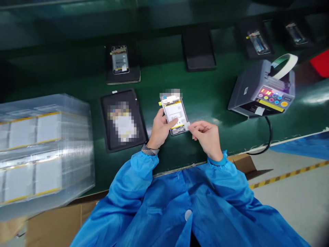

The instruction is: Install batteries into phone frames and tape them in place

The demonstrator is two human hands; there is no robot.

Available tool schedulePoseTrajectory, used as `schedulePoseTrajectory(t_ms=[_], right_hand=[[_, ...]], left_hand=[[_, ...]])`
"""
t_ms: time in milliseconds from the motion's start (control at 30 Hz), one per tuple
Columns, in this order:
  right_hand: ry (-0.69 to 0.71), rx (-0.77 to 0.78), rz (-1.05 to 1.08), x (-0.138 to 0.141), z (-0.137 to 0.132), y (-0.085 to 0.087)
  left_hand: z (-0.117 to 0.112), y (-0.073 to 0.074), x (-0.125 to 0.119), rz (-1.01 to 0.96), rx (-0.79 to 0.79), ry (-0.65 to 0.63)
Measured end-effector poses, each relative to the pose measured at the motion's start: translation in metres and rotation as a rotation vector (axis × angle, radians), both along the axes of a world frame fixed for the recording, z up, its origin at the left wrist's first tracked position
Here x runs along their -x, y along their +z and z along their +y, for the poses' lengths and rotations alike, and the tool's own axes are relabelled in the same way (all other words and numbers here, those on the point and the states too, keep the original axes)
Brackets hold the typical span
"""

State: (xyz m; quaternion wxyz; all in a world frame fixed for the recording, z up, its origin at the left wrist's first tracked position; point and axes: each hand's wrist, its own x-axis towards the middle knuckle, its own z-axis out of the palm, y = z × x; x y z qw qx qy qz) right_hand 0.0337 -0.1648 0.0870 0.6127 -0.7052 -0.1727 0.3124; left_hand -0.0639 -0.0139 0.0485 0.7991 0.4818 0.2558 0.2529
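Your left hand [159, 132] holds the opened phone frame [174, 114] from its left edge, thumb lying across the pale battery panel, so the frame sits just above the green bench [205, 99] in the middle of the scene. Your right hand [207, 135] is pinched narrow on a small white tape piece [186, 126], which touches the near right corner of the frame. Whether the tape is already stuck down is hard to tell from this blurred view. Just left of the frame lies a black tray [123, 120] with another part in it, and farther off a second black tray [122, 63] carries a phone frame too. An empty-looking dark tray [198, 49] sits at the far middle, and two more loaded trays stand at the far right. The grey tape dispenser [262, 91] stands on the right, its display lit red, well apart from your hands. A stack of clear plastic trays [43, 151] fills the near left.
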Motion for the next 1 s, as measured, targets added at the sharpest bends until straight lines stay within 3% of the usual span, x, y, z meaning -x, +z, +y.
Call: schedulePoseTrajectory(t_ms=[167, 1000], right_hand=[[0.008, 0.015, -0.032, 0.006, 0.015, -0.008], [-0.059, 0.075, -0.233, 0.020, 0.021, -0.019]], left_hand=[[0.001, -0.002, 0.000, -0.002, -0.030, -0.025], [0.001, 0.003, -0.001, 0.014, 0.020, 0.034]])
